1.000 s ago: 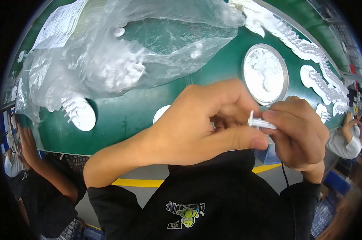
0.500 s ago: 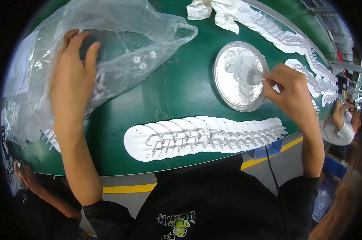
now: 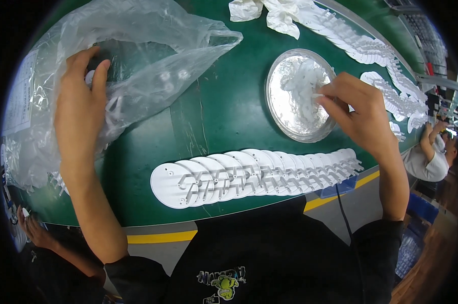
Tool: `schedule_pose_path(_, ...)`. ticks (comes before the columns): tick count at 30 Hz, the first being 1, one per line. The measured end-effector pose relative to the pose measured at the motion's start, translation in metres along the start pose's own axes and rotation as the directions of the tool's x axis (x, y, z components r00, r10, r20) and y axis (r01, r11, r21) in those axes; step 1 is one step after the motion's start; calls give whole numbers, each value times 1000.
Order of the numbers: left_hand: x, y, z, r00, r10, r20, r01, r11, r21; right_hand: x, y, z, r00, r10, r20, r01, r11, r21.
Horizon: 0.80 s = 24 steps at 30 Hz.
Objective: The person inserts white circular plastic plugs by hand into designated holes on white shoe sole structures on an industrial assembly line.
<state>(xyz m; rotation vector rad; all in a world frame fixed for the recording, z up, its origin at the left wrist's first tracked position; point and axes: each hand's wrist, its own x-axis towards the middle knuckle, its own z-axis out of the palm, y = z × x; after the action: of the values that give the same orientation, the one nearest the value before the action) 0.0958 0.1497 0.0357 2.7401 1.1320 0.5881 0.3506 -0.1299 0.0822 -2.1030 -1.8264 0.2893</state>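
Note:
My left hand (image 3: pixel 82 109) is at the mouth of a clear plastic bag (image 3: pixel 188 66), fingers curled round a small white round part (image 3: pixel 89 77) that is mostly hidden. Over a round shallow dish (image 3: pixel 277 114), my right hand (image 3: pixel 358 111) pinches a small white piece (image 3: pixel 317 95) between thumb and finger. Whitish translucent paste (image 3: pixel 304 83) lies in the dish, close below the pinched piece. Nearer me, a row of overlapping white round plates (image 3: pixel 239 177) with grey prongs stretches along the table edge.
More pronged white plates (image 3: pixel 350 45) line the far right of the green table (image 3: pixel 143 152). Crumpled white paper (image 3: pixel 282 20) lies at the back. Co-workers appear at both sides: a hand (image 3: pixel 34 228) at lower left, a person in a light shirt (image 3: pixel 426 159) at right.
My right hand has moved left, further over the dish, with its small piece. My left hand has shifted slightly left and down, and a white round part now shows within its fingers.

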Motion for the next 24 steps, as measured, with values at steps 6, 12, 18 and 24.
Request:
schedule_pose_path(6, -2, 5, -2, 999, 53, -14, -52, 998, 41, -7, 1, 1, 999, 40, -4, -39, 997, 69)
schedule_pose_path(12, -6, 11, -2, 998, -33, -51, 39, 992, 123, -6, -4, 4, 999, -11, -43, 13, 999, 43)
schedule_pose_path(18, -4, 4, -6, 1000, -29, 13, 28, 997, 67, -20, -4, -4, 992, 115, -50, -114, 993, 30)
schedule_pose_path(24, -4, 7, -9, 998, -42, 37, 41, 999, 19, -27, -6, -7, 992, 123, 11, -123, 991, -54)
